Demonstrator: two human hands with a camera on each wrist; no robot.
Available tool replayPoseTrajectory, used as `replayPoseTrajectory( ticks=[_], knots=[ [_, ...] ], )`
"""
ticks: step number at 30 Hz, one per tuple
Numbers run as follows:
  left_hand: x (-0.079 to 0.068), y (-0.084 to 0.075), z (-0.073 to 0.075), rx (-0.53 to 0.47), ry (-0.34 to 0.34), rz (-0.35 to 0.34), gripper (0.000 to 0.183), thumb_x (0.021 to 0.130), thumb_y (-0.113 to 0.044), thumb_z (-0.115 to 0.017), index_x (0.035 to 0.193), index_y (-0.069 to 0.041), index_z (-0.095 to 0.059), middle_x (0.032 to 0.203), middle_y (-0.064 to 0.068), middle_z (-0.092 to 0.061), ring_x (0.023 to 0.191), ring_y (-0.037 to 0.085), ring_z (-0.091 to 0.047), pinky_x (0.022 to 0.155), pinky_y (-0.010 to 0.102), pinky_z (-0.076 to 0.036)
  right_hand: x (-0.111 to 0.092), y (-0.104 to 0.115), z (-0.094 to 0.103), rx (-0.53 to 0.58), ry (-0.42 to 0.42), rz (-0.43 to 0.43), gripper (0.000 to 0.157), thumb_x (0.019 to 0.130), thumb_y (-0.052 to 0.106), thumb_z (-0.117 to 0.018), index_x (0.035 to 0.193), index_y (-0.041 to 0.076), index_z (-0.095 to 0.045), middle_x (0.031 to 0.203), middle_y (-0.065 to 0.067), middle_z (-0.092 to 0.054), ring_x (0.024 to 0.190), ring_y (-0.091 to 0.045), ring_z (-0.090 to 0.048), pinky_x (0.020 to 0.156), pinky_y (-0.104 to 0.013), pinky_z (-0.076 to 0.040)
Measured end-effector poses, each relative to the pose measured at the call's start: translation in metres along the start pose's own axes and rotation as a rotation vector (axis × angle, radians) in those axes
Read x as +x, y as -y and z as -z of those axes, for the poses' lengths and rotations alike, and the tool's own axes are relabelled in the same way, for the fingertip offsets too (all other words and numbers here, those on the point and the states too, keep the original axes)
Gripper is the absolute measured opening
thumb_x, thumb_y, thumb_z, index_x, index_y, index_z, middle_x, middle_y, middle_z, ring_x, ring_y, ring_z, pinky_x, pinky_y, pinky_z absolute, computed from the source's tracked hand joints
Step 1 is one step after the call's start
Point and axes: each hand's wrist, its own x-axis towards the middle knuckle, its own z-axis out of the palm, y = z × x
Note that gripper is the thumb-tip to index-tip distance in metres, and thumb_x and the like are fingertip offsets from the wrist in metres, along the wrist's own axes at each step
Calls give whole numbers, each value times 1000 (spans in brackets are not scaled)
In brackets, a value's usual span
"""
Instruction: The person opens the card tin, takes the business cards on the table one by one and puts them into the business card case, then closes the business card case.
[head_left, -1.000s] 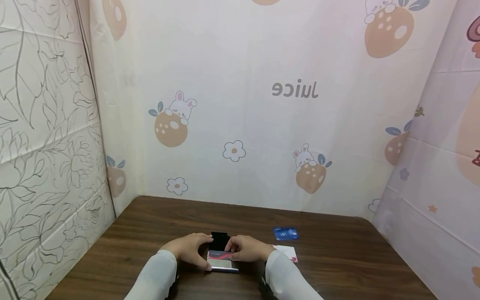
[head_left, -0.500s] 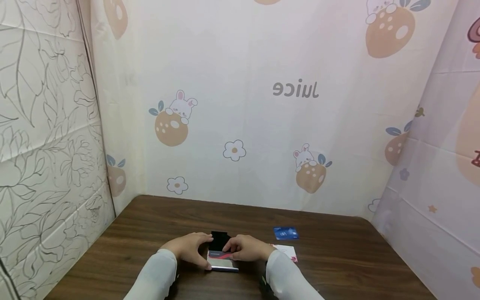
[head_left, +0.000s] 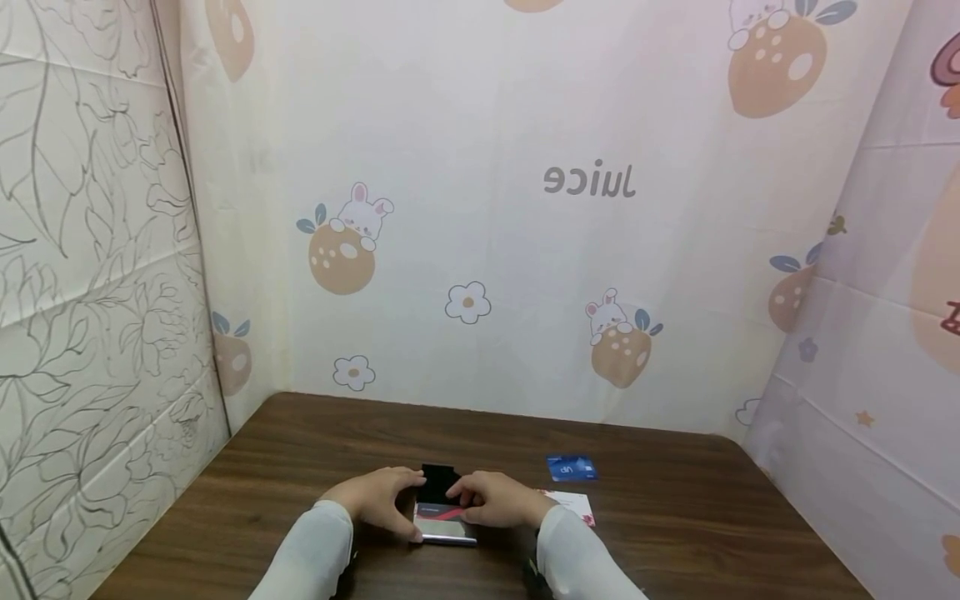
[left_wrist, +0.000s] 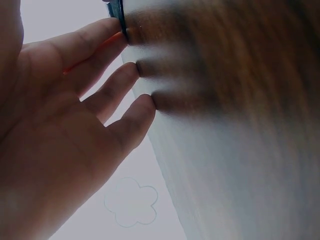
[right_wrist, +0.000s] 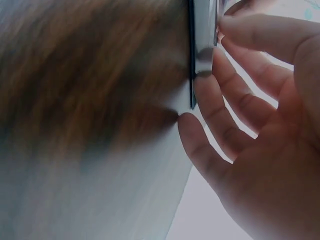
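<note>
A metal card case (head_left: 448, 541) lies on the table with its black-lined lid (head_left: 437, 483) raised at the far side. Inside it sits a grey card (head_left: 429, 508) with a reddish stripe. My left hand (head_left: 378, 493) holds the case's left side, thumb at the near corner and index finger by the lid. In the left wrist view, several fingertips of the left hand (left_wrist: 75, 100) rest on the table. My right hand (head_left: 498, 500) has index finger and thumb at the card's right part. Fingers of the right hand (right_wrist: 270, 110) touch the case's edge (right_wrist: 204, 35) in the right wrist view.
Right of the hands, a blue VIP card (head_left: 572, 468) lies on the brown wooden table (head_left: 675, 517). Nearer lies a white card (head_left: 576, 505) with red corner marks, partly behind the right wrist. Patterned fabric (head_left: 480, 217) hangs behind the table.
The right index finger and thumb have shifted slightly on the card. The left hand, the case and the loose cards look the same.
</note>
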Motion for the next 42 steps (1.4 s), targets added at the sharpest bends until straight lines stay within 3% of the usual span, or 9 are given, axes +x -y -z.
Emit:
replayPoseTrajectory(
  ticks=[6, 20, 30, 42],
  knots=[
    [0, -1, 0, 1, 3, 6, 88, 63, -57, -74, 135, -12, -48, 140, 8, -45, 126, 28, -37, 103, 54, -35, -8, -7, 4, 47, -42, -41, 31, 86, 26, -65, 115, 17, -61, 98, 5, -62, 85, -5, -54, 78, -29, -52],
    [-2, -1, -1, -20, 8, -9, 89, 64, -55, -74, 136, -11, -47, 142, 10, -43, 128, 28, -35, 103, 54, -34, -32, -22, 20, 59, -53, -91, 31, 86, 28, -65, 115, 18, -60, 106, 3, -61, 95, -10, -54, 84, -37, -51],
    [-1, 1, -1, -17, 10, -7, 90, 64, -57, -74, 137, -11, -46, 142, 9, -43, 128, 28, -35, 103, 54, -34, -51, -39, 33, 78, -85, -202, 31, 82, 36, -69, 103, 16, -58, 92, 2, -57, 80, -11, -51, 71, -34, -49],
    [-2, -2, 1, -26, 17, -2, 89, 65, -55, -74, 137, -11, -46, 143, 9, -42, 129, 29, -34, 104, 55, -33, -68, -58, 39, 45, -104, -191, 37, 80, 39, -70, 103, 12, -57, 91, 1, -58, 78, -11, -51, 70, -34, -49]
  ],
)
